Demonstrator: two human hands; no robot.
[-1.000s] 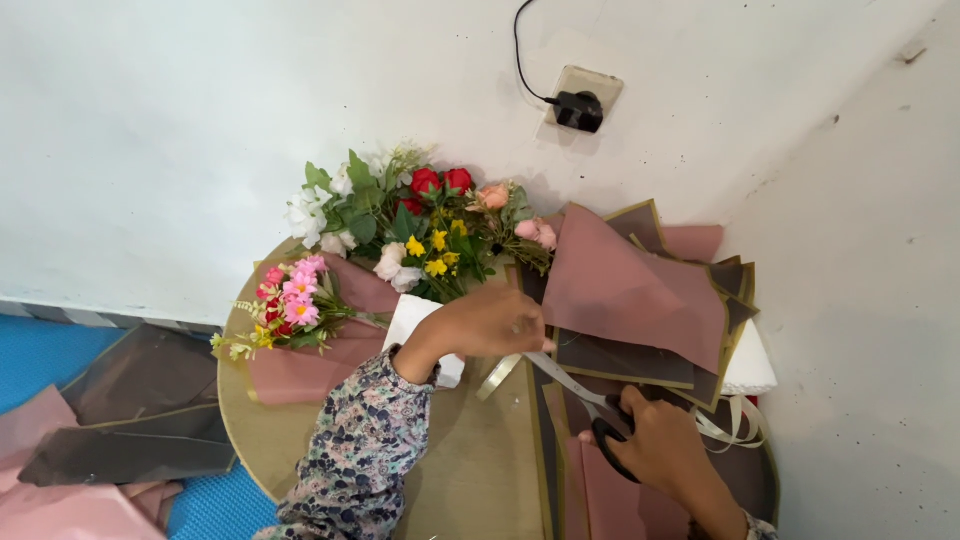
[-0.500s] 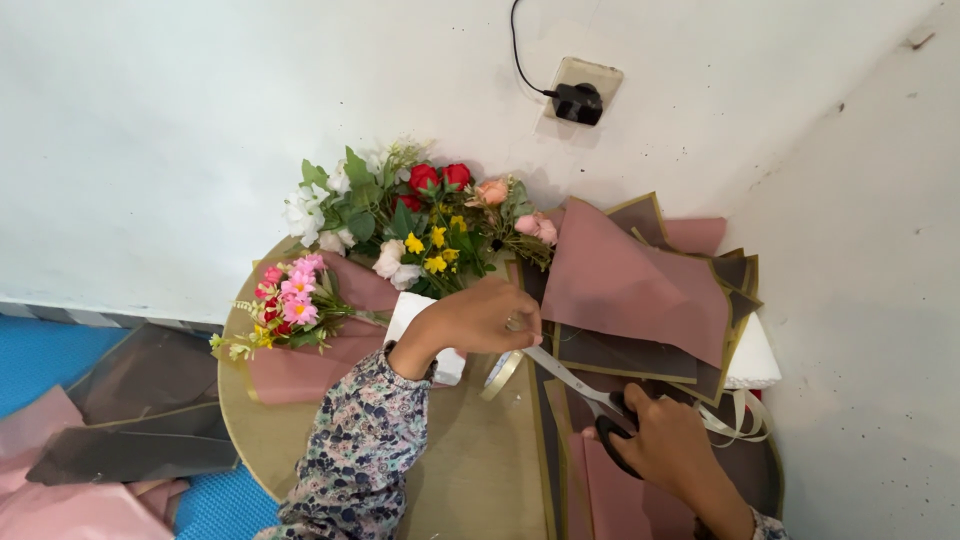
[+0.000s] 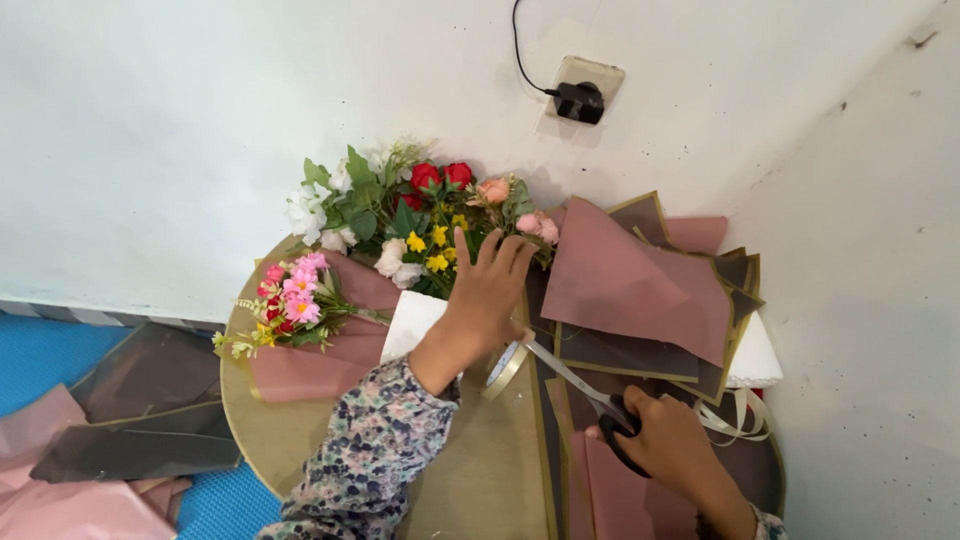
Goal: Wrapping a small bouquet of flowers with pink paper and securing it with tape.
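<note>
Scissors (image 3: 590, 398) in right hand (image 3: 668, 447) | left hand (image 3: 487, 300) on bouquet (image 3: 415, 220) | wrapping sheets (image 3: 640, 285) beside

- Bouquet (image 3: 420, 215): red, peach, white and yellow blooms with green leaves.
- Small posy (image 3: 290, 300): pink and red daisies.
- Wrapping sheets (image 3: 640, 290): dusty pink and dark brown, gold-edged.
- Round table (image 3: 470, 480): dull gold.
- Sleeve (image 3: 365, 460): grey-blue floral print.
- Scissors (image 3: 600, 410): black handles, silver blades.
- Floor (image 3: 40, 355): bright blue.

No packages, labels, signs or screens show anywhere here; loose sheets of wrapping paper (image 3: 640, 285) lie at 3 o'clock on the round tabletop (image 3: 480, 480), all unprinted.
</note>
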